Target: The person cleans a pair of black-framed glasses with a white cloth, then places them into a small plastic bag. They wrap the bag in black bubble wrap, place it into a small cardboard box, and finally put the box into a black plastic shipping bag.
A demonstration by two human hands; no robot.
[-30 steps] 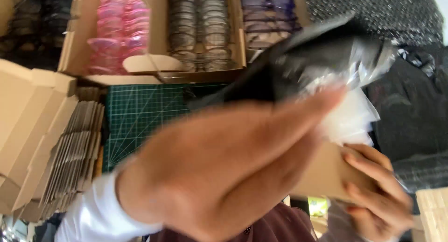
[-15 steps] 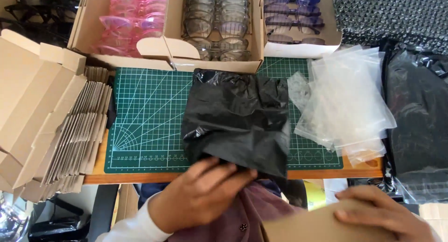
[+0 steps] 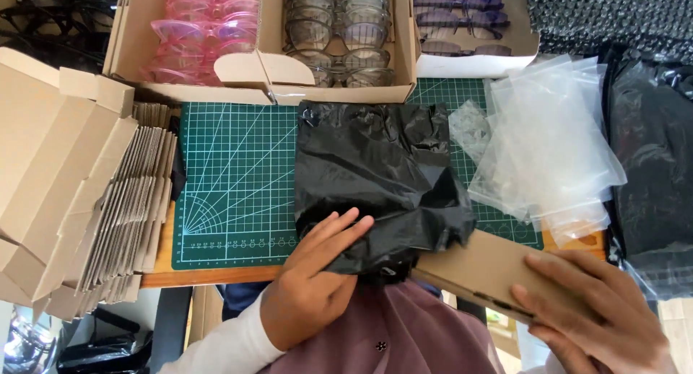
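A crumpled black plastic bag (image 3: 375, 172) lies on the green cutting mat (image 3: 231, 179). My left hand (image 3: 314, 276) grips the bag's near edge, thumb under it and fingers spread on top. My right hand (image 3: 595, 312) holds a flat brown cardboard box (image 3: 476, 269) at its right end. The box's left end points into the open near edge of the bag, at the table's front edge.
Flat cardboard blanks (image 3: 119, 215) and folded boxes (image 3: 43, 150) are stacked at the left. Open cartons of pink glasses (image 3: 191, 27), clear glasses (image 3: 336, 31) and purple glasses (image 3: 455, 20) stand behind the mat. Clear zip bags (image 3: 548, 143) and black bags (image 3: 653, 150) lie at the right.
The black bag came down from in front of the camera onto the mat. My left hand shifted onto its near edge. My right hand brought the cardboard box up to the bag's opening.
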